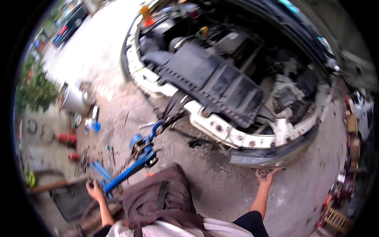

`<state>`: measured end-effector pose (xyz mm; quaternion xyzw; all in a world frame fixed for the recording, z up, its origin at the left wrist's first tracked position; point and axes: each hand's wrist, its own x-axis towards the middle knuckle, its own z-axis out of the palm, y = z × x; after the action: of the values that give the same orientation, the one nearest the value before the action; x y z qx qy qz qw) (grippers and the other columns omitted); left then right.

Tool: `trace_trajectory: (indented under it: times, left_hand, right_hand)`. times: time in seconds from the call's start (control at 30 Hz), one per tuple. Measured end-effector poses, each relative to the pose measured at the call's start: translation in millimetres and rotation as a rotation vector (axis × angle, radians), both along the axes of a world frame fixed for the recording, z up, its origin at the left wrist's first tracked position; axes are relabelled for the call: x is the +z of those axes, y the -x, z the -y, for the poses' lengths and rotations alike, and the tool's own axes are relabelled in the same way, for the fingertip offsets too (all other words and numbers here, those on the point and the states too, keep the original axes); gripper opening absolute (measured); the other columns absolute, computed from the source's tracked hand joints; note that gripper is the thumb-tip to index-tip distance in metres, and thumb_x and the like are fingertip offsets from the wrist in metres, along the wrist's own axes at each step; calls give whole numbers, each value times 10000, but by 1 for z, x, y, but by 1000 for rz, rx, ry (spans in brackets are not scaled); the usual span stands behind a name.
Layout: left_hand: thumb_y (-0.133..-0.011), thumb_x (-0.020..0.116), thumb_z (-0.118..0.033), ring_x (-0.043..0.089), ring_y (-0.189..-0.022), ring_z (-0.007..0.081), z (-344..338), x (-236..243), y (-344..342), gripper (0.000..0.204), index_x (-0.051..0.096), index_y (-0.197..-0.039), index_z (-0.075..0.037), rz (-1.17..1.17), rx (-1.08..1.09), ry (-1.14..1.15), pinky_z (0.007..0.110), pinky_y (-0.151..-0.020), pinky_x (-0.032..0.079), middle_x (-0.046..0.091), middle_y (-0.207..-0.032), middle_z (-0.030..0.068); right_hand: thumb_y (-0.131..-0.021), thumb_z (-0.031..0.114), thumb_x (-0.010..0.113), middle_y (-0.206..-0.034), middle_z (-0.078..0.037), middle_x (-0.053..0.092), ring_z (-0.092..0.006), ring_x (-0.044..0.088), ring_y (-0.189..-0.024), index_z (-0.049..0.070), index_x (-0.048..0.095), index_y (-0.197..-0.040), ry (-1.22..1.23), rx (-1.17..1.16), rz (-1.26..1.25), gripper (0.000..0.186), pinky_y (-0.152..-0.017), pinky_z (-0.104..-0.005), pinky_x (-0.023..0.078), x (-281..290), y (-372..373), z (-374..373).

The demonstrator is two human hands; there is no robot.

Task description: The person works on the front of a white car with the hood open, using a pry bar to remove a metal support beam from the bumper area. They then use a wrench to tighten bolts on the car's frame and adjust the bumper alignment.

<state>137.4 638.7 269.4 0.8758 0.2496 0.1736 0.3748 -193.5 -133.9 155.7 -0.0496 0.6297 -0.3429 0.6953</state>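
Observation:
My left hand (94, 190) is low at the left, beside the end of a blue metal bar (126, 175). Its thumb and fingers are apart and slightly bent, and I make out nothing held between them. My right hand (265, 174) is palm up, just at the lower edge of a loose-looking grey bumper (272, 158) on the car's front. Its thumb points outward, and its fingertips look dark with grime. Whether the right fingers touch the bumper cannot be told. The blue bar belongs to a blue hoist-like frame with a hook (158, 127) near the car's white front crossmember (221, 126).
The engine bay lies exposed, with a black plastic cover (209, 75) across its front. A metal bucket (74, 98), red cylinders (66, 138) and scattered tools (111, 154) lie at the left. Boxes (352, 124) and a yellow crate (337, 219) line the right. A dark car (71, 24) stands far left.

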Motion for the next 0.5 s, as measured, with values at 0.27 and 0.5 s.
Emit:
trace_trajectory:
  times: [0.27,0.5]
  left_hand:
    - [-845,693,-77,546,-704,84,-46,-38,12,153,613,-961,-17,21,-90,-35,242,-641,457,609,-785,4]
    - [-834,701,-128,584,-696,118,-43,-57,-2,194,629,-966,-6,-88,-143,-88,270,-652,481,653,-780,54]
  right_hand:
    - [-601,830,627,-1207,-192,486,-317,461,-1053,-41,421,-1289,130,111,33,1129,-847,-476,418,5,-1,9]
    - [-586,790,665,-1258,-200,485,-356,458,-1094,-24,396,-1321,178,131,94,1129,-799,-441,383,-6,-3,26]
